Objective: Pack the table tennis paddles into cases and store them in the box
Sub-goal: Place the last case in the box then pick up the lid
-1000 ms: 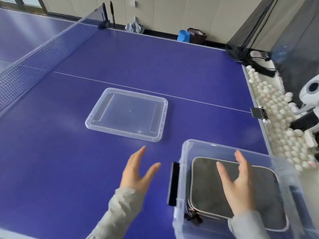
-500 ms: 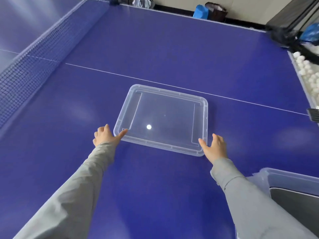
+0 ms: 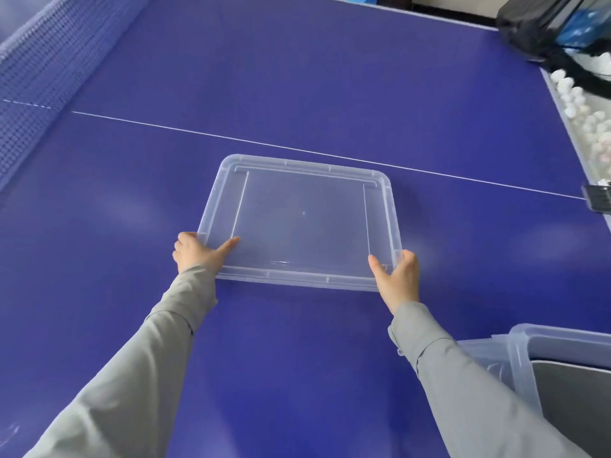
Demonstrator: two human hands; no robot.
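Note:
A clear plastic lid point(image 3: 302, 223) lies in the middle of the blue table tennis table point(image 3: 297, 77), its near edge lifted slightly. My left hand point(image 3: 195, 252) grips the lid's near left corner, thumb on top. My right hand point(image 3: 398, 279) grips the near right corner the same way. At the lower right stands the clear plastic box point(image 3: 529, 352), cut off by the frame, with a grey paddle case point(image 3: 582, 401) lying inside it.
The net point(image 3: 49, 71) runs along the left side. A trough of several white balls point(image 3: 585, 117) lines the right table edge, with a black clamp point(image 3: 596, 198) on that edge and black netting point(image 3: 545, 28) at the far right corner.
My hands left the box and reached forward to the lid. They have closed on its two near corners, and the view has shifted so the box sits at the lower right.

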